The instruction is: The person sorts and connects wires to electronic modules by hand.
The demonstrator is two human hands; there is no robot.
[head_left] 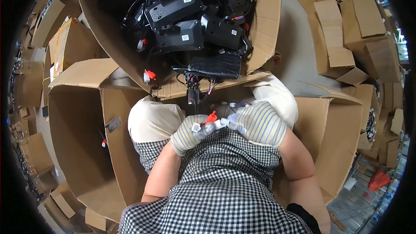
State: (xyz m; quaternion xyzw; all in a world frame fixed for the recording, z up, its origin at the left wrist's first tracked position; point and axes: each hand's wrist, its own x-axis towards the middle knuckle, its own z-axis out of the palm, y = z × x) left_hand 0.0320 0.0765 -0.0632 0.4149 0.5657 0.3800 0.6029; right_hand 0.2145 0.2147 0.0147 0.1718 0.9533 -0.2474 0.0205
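Observation:
My left hand (189, 135), in a striped knit glove, is closed in a pinch on a small red plug piece (211, 117) and a white connector (220, 124). A small white label shows beside its fingers. From the other side my right hand (262, 124), in the same kind of glove, pinches the connector's right end. Both hands meet above my checked apron. Just beyond them, a black electronic unit (216, 66) with hanging coloured wires lies across the near edge of a large carton (265, 21). Part of the wiring is hidden behind my hands.
Several black plastic modules (174, 9) with cables fill the large carton. A tall open carton (78, 138) stands at my left, with a small red-and-white plug inside. Another open carton (342, 134) is at my right. More cartons surround the floor; a red bag (379, 179) lies lower right.

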